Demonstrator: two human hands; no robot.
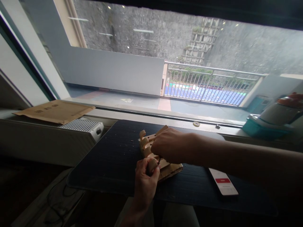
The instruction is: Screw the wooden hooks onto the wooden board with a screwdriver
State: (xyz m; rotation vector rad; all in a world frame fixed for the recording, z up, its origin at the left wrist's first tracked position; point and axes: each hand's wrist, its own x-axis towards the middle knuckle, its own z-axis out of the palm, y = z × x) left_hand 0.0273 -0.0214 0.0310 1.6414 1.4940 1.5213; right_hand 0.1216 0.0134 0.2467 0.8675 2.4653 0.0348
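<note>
A: What does the left hand (145,176) do?

B: It is closed around a small rounded wooden piece (152,165) at the near end of the wooden model (158,157). The fingers wrap the piece and the thumb presses on it from the right side.

A: And the right hand (171,145)?

B: It comes in from the right and lies over the middle of the model, knuckles up. Its fingers are curled and pinch something thin and dark just beside the rounded piece. What exactly this is, I cannot tell; it is too small.

A: Where is the model?

B: It lies on the dark worktop (113,157), about in the middle, a little tilted. Several curved prongs stick out of it at the far side, beyond the right hand.

A: What else is around?

B: A phone (223,185) with a white screen and a red bar lies on the worktop to the right, under the right forearm. On the window sill at the far right stands a blurred teal and white container (270,124). At the left there is a white heater (82,126), and a brown cardboard envelope (55,111) lies on top of it.
</note>
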